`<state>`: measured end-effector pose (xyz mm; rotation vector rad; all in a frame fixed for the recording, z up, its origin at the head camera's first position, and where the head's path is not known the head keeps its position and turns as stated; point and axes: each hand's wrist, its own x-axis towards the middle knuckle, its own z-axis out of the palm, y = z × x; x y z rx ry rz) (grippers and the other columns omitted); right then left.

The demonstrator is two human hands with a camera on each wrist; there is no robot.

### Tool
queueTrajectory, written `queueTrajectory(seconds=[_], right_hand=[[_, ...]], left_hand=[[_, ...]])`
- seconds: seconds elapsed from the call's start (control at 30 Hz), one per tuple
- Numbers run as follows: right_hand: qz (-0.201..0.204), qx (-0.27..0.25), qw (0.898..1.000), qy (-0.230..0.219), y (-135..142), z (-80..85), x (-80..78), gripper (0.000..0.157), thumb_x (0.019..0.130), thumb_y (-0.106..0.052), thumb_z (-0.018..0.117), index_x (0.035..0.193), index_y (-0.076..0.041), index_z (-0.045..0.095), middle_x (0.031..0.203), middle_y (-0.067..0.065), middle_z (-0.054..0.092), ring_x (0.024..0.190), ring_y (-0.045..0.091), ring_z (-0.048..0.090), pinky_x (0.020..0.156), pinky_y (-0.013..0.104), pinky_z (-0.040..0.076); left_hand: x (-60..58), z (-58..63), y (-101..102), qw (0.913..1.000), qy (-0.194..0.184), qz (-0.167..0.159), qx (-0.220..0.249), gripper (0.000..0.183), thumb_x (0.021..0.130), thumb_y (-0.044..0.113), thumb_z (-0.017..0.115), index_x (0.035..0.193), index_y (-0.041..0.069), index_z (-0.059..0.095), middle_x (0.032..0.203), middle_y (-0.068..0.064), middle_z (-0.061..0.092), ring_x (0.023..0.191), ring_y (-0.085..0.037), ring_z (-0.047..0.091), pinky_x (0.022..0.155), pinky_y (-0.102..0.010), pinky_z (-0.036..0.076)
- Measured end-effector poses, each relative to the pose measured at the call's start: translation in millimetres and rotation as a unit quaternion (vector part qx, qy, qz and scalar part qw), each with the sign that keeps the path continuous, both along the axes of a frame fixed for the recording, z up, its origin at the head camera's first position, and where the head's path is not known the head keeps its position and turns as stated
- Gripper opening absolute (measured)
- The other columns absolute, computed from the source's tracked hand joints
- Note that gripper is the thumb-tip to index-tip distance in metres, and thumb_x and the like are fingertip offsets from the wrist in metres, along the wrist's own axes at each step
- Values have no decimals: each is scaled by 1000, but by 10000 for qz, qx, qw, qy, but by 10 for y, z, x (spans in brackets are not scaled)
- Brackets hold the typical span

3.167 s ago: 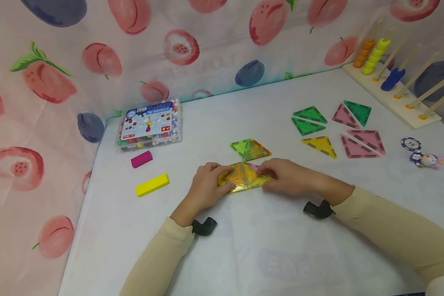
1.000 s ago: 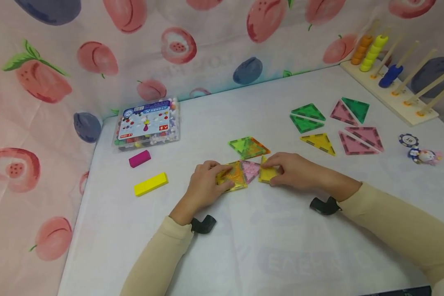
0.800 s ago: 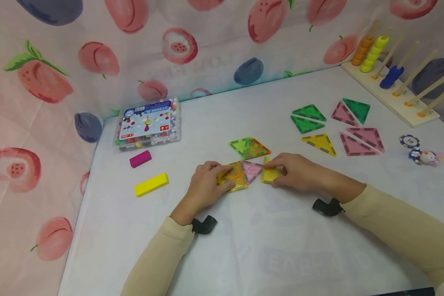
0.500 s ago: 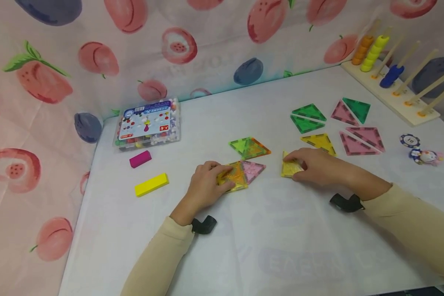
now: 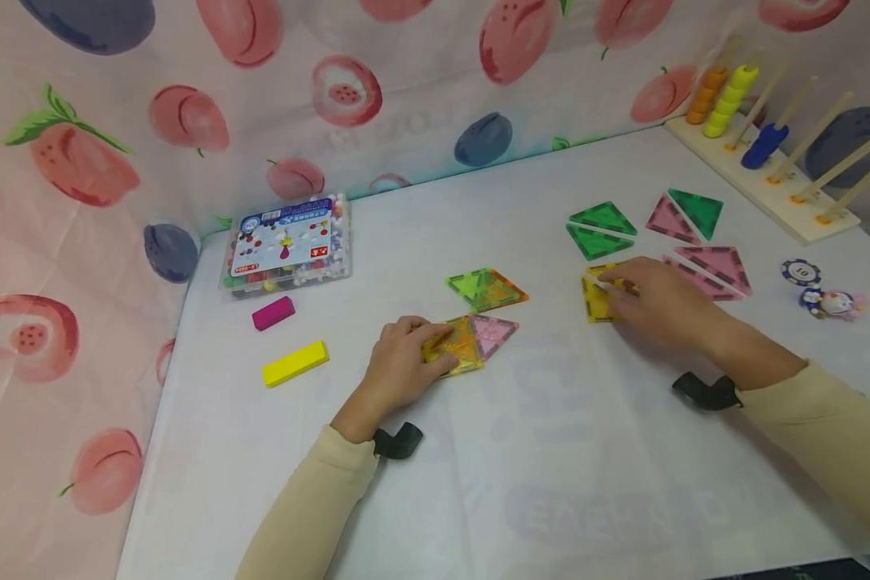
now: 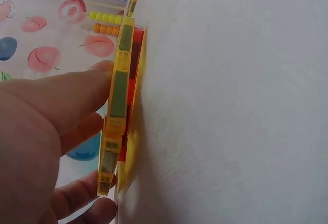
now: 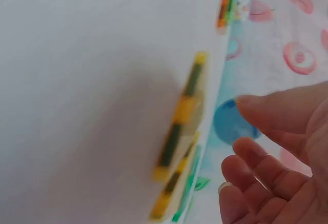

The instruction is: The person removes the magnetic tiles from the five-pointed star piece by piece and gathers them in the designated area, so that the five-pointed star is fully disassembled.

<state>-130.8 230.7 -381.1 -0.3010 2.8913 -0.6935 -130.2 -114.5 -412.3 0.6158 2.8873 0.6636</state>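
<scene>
**Q:** Which large items surround the orange-yellow stack (image 5: 467, 342)?
**A:** The white table (image 5: 587, 515) carries it. The peg rack (image 5: 786, 201) stands beyond and far right of the stack; the bead box (image 5: 290, 242) lies beyond and left of it.

**Q:** State of the left hand (image 5: 400, 362)?
**A:** Positioned on the stack, bent fingers and thumb gripping it. The head view gives the top face only; the left-wrist view gives the stack edge-on, a yellow layer above a red layer (image 6: 134, 65).

**Q:** State of the right hand (image 5: 663, 302)?
**A:** Well right of the stack, at the yellow tiles (image 5: 598, 306). The hand partly covers these in the head view. The right-wrist view separates two yellow edges, the nearer one blurred, and shows thumb and curved fingers parted, clear of both and holding nothing.

**Q:** Remaining pieces?
**A:** A green-orange stack (image 5: 488, 290) lies just beyond the orange-yellow stack. A pink triangle (image 5: 495, 333) adjoins its right edge. A yellow block (image 5: 295, 364) and a smaller magenta block (image 5: 273, 313) lie to its left. A numbered chip (image 5: 801, 272) lies far to its right.
</scene>
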Motion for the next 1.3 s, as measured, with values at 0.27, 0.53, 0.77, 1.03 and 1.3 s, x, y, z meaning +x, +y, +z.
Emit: queueTrajectory(seconds=[0.27,0.53,0.77,1.03,1.3], right_hand=[[483,-558,9972,-144,-356,-11,-5,34,83,-25,63,114,-12,59,103,1,59,89,16,51,76,36,44],[1423,-1043,9807,-846,-751,-121,64,36,82,-29,64,115,-18,57,92,-9,58,79,11,51,72,29,43],[1864,-1262,9700,-923,-974,-121,104,36,82,-28,64,115,-16,57,101,-10,57,83,8,51,74,28,43],[1915,-1017,9723,-869,-1046,-130,96,40,80,-26,67,117,-15,56,115,-6,51,106,12,45,90,34,38],[1955,-837,9731,-887,-1063,-121,67,44,79,-23,69,119,-12,54,117,-2,50,108,14,45,91,36,36]], left_hand=[[33,78,-60,9993,-336,6,-159,42,82,44,60,120,26,58,114,-4,49,99,-21,41,82,-35,35],[213,187,-190,9907,-1338,-189,-157,43,82,36,62,123,23,55,96,8,53,84,-10,47,75,-27,41],[342,168,-110,9818,-1398,-1162,546,34,83,26,64,115,16,59,87,13,57,77,-4,51,70,-21,43],[337,120,-3,9881,-770,-1130,707,27,82,26,65,107,17,65,97,11,61,84,-3,51,76,-22,43],[211,42,146,9965,351,-737,175,58,74,46,68,119,12,55,117,-1,52,109,-19,43,90,-35,35]])
